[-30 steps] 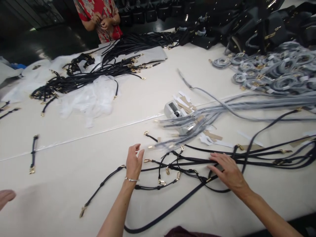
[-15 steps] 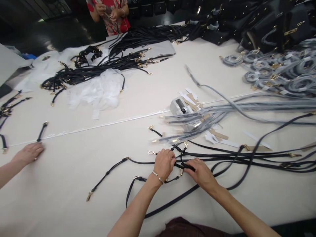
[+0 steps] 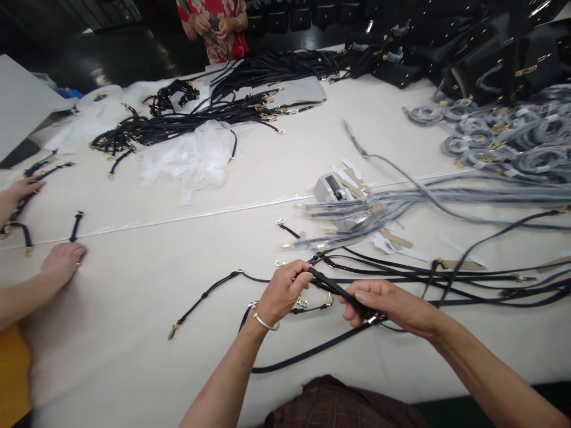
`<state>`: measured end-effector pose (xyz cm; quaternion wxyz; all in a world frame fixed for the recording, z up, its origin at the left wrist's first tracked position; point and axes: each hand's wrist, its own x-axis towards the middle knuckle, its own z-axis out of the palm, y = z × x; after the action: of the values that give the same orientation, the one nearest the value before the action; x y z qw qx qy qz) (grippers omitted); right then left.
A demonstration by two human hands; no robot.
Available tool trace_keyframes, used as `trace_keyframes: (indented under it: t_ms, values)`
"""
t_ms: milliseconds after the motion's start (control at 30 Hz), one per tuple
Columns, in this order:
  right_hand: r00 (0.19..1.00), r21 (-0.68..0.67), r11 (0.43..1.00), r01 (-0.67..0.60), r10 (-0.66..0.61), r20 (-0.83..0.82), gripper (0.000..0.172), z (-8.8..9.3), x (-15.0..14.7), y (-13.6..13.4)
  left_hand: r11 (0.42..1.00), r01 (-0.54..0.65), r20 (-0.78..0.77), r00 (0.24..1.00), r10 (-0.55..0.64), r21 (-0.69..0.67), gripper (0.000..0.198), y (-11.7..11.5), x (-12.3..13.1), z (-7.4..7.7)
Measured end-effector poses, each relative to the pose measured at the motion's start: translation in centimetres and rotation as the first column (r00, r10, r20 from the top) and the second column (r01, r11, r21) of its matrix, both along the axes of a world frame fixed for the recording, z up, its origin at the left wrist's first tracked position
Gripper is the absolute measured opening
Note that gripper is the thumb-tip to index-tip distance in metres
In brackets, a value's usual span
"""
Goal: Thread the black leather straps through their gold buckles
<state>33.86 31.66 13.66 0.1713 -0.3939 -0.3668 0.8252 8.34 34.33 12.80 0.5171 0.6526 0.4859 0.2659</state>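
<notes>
A black strap (image 3: 336, 289) stretches between my two hands, just above the table. My left hand (image 3: 284, 292), with a silver bracelet at the wrist, pinches its upper end between thumb and fingers. Lower down, my right hand (image 3: 383, 302) is closed round the same strap, with a metal fitting showing under the fingers. Beneath and behind them lie more black straps (image 3: 401, 274) with gold clasps. One thin strap (image 3: 205, 293) reaches out to the left and ends in a gold clasp (image 3: 173, 330).
A grey tape dispenser (image 3: 329, 188) stands beyond my hands, beside wrapped grey straps (image 3: 428, 195) and paper scraps (image 3: 401, 248). A co-worker's hands (image 3: 63, 261) are at the left. Piled black straps (image 3: 191, 122), plastic film (image 3: 187, 163) and black bags (image 3: 482, 53) lie further back.
Both hands have come up off the bundle, and the strap is now drawn out between them. My right hand has moved right. A second co-worker's hand has appeared at the left edge.
</notes>
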Motion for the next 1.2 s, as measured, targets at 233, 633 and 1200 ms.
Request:
trace_keyframes:
  t_ms: [233, 633, 1200]
  values:
    - [0.998, 0.036, 0.998, 0.059, -0.058, -0.026, 0.036, 1.1, 0.4, -0.8, 0.975, -0.153, 0.056, 0.985, 0.164, -0.164, 0.024, -1.3, -3.5, 0.1]
    - [0.999, 0.07, 0.997, 0.04, -0.04, -0.003, 0.034, 2.2, -0.4, -1.0, 0.977, -0.157, 0.069, 0.983, 0.168, -0.144, 0.025, -2.1, -4.2, -0.4]
    - [0.97, -0.183, 0.955, 0.235, -0.243, -0.022, 0.033, -0.1, -0.3, -1.1, 0.995, -0.087, -0.072, 0.994, 0.084, -0.044, 0.031, -2.8, -4.5, -0.8]
